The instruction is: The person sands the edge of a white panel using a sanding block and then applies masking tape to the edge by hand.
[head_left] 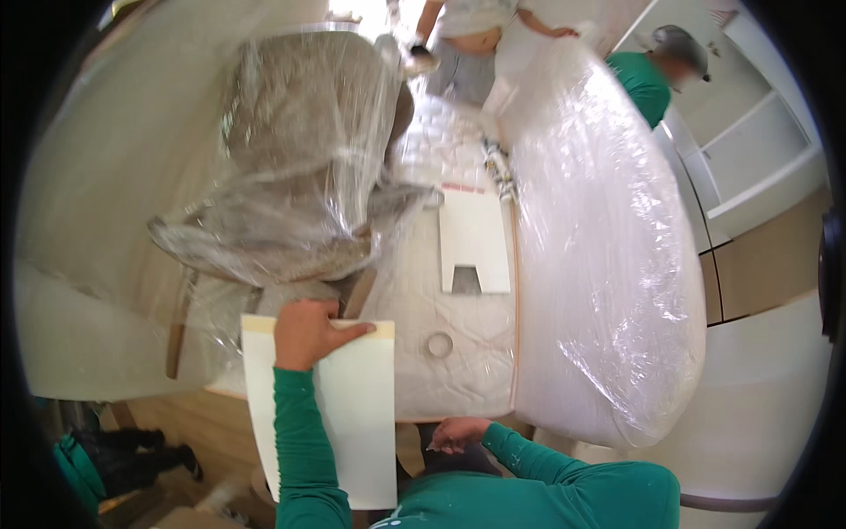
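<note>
My left hand [304, 335] grips the top edge of a white board [357, 414], fingers over the edge and thumb lying along a pale yellow strip. The board stands upright or tilted in front of me; I cannot tell which. Low at the front, my right hand [458, 435] is closed near my lap, with a small pale bit at its fingertips that I cannot make out. Beyond it, a roll of tape [438, 345] lies on the plastic-covered surface [414, 379]. Farther back lies a white panel [474, 238] with a notch in its near end.
A chair wrapped in clear plastic [304, 132] stands at the left. On the right rises a large plastic-wrapped panel [599, 256]. One person [467, 35] is at the far end; another in green [643, 84] is by white shelving [758, 159]. Dark clothing [132, 458] shows lower left.
</note>
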Tool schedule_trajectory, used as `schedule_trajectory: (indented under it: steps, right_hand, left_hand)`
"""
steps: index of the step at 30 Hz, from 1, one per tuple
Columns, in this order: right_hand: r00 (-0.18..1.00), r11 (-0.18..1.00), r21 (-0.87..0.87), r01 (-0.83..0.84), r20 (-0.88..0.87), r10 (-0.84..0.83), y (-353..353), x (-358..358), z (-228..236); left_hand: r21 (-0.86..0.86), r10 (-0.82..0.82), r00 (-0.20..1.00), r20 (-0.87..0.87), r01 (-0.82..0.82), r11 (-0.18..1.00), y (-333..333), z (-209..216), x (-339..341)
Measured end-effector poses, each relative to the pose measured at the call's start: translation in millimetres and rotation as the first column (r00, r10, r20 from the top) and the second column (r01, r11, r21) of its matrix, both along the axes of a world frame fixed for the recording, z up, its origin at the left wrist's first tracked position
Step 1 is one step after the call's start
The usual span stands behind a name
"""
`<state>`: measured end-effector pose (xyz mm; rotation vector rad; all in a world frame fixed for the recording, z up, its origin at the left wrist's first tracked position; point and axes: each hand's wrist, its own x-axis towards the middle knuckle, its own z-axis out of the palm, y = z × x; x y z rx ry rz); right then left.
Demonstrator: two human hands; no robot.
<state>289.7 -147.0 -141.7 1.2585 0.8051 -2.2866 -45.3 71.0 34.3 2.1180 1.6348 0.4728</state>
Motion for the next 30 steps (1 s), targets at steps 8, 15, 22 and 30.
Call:
schedule_trajectory:
  steps: [8,15,22,30]
  right_hand:
    - [0.863,0.873,0.051,0.484,-0.191,-0.467,-13.8,-3.7,30.4]
    - [0.389,0.351,0.186,0.918,-0.24,-0.89,21.3,-80.5,78.1]
    - [0.379,0.03,0.563,0.826,-0.515,-0.769,95.4,-124.6,118.6]
    - [0.687,-0.337,0.911,0.237,-0.402,-0.606,149.2,-170.9,165.4]
  left_hand:
    - [0.133,0.02,0.991,0.131,-0.038,0.99,3.0,-9.4,-12.6]
    - [-0.007,0.186,0.982,-0.031,-0.186,0.982,-10.6,0.8,-30.7]
    - [-0.038,0.35,0.936,-0.032,-0.351,0.936,-28.1,-4.5,-31.4]
    - [0.017,0.356,0.933,-0.049,-0.356,0.934,-28.2,3.7,-27.5]
